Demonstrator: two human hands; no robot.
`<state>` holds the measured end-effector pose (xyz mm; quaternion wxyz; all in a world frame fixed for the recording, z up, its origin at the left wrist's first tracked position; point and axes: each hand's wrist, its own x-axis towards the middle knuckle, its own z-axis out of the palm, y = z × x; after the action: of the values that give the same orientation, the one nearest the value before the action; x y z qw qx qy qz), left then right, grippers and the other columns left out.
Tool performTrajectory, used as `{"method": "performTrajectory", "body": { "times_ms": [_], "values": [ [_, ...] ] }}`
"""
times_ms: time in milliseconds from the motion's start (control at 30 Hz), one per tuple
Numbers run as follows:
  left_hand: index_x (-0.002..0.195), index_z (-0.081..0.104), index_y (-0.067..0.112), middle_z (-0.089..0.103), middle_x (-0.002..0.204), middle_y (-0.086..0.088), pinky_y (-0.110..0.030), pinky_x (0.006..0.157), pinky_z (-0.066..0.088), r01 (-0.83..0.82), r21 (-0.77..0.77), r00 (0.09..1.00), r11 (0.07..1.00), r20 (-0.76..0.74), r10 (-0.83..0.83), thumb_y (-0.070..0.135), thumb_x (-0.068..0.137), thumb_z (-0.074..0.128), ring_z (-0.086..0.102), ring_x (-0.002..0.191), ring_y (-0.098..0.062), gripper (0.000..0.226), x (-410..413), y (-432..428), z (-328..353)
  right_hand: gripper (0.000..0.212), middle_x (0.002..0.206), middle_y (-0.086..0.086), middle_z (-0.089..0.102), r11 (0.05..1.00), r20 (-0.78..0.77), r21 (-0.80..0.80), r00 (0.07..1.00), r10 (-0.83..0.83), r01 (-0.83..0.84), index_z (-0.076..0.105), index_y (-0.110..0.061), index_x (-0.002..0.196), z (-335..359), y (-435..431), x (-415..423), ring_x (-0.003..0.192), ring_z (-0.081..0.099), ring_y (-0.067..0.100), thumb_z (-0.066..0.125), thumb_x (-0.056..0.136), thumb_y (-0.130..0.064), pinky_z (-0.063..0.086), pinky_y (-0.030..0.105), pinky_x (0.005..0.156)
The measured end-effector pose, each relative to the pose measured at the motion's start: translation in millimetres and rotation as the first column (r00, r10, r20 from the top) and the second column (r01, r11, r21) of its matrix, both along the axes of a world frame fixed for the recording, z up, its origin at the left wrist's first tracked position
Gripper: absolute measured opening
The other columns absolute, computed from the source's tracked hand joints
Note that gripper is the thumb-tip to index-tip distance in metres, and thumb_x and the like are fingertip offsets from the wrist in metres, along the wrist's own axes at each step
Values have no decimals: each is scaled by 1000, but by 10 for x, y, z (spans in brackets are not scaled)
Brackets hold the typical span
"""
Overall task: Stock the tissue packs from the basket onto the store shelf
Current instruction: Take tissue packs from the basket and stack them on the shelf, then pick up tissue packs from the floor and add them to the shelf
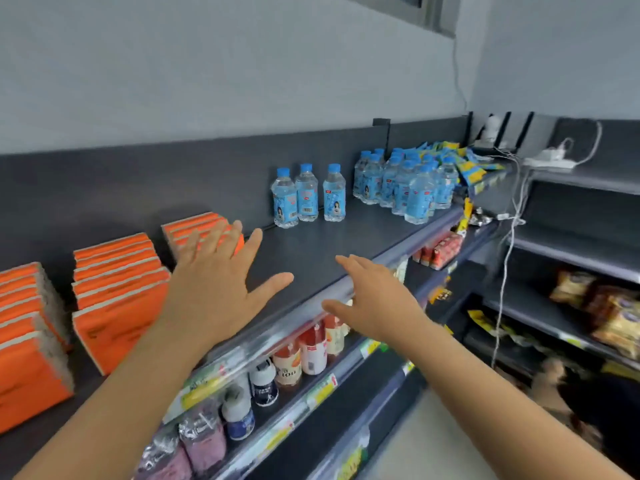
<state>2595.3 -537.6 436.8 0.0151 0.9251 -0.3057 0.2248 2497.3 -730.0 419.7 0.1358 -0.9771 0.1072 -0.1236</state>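
Reaching over tissue packs (pixel 183 227), left hand (pixel 214 285), possibly touching.

— What sort of place are you in?
— A small shop. A long dark top shelf (pixel 311 251) runs in front of me. Orange tissue packs (pixel 117 271) stand in rows at nine o'clock, and small water bottles (pixel 306 197) are grouped at one o'clock.
— What else tells you so?
— Price labels (pixel 322 389) line the shelf edges. At six o'clock, a tier down, drink bottles (pixel 287 363) stand side by side. At three o'clock a second rack (pixel 568 252) carries snack bags (pixel 613 317).
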Motion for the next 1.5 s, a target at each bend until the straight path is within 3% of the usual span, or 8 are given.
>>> {"method": "performTrajectory", "body": {
  "times_ms": [467,667,800,933,1033,1200,1367,1500],
  "values": [
    [152,-5,30,-2,161,-6,-48,118,-9,355,41,904,934,-269,-332,84,71,-10,-11,148,-25,97,-1923,-824,-1078,72,149,-4,40,888,-309,57,854,-418,455,32,-28,146,-1084,-350,-2536,137,35,21,54,85,-59,33,36,111],
    [152,6,27,6,161,-8,-43,119,16,405,190,864,894,-400,-307,83,66,-11,8,148,-26,105,-2383,-1425,-1583,70,145,-1,46,848,-419,123,802,-426,515,37,-22,144,-1595,-798,-3054,134,40,22,54,86,-57,36,35,108],
    [148,27,25,20,158,-9,-40,105,36,383,191,832,904,-497,-247,81,63,-6,29,141,-29,107,-2662,-1890,-2183,60,135,3,52,821,-482,126,757,-441,557,41,-21,138,-2122,-1251,-3315,126,45,25,53,88,-53,38,36,101],
    [127,48,18,51,136,-7,-41,86,47,408,158,771,899,-587,-246,80,67,3,54,118,-32,97,-2835,-2422,-3350,52,128,5,55,784,-559,88,682,-471,614,47,-18,129,-3029,-1692,-3450,120,49,26,53,89,-50,42,36,96],
    [129,50,21,60,127,-2,-38,85,48,461,168,728,871,-633,-263,80,70,7,58,113,-27,95,-2946,-2702,-4469,55,134,2,53,745,-610,109,636,-473,658,46,-19,133,-3988,-1930,-3500,125,47,24,51,89,-52,42,36,100],
    [107,71,12,74,93,-9,-32,56,54,529,236,723,815,-628,-287,72,87,6,72,78,-26,90,-2885,-3079,-6580,53,135,1,53,750,-621,136,646,-445,647,46,-21,135,-5996,-2222,-3369,125,47,23,54,88,-46,42,33,100],
    [117,65,11,69,110,-10,-38,71,53,526,304,787,794,-529,-319,72,81,22,67,93,-30,84,-2644,-3334,-8617,49,132,3,53,798,-642,115,657,-394,591,48,-18,132,-8079,-2443,-3132,124,46,24,53,89,-41,43,33,96],
    [147,24,15,35,150,-9,-40,102,34,541,430,809,723,-500,-308,72,87,26,38,133,-29,83,-2382,-3429,-9851,63,131,7,53,847,-715,46,609,-342,530,44,-17,136,-9308,-2585,-2947,124,47,28,54,85,-53,43,36,97]
  ]
}}
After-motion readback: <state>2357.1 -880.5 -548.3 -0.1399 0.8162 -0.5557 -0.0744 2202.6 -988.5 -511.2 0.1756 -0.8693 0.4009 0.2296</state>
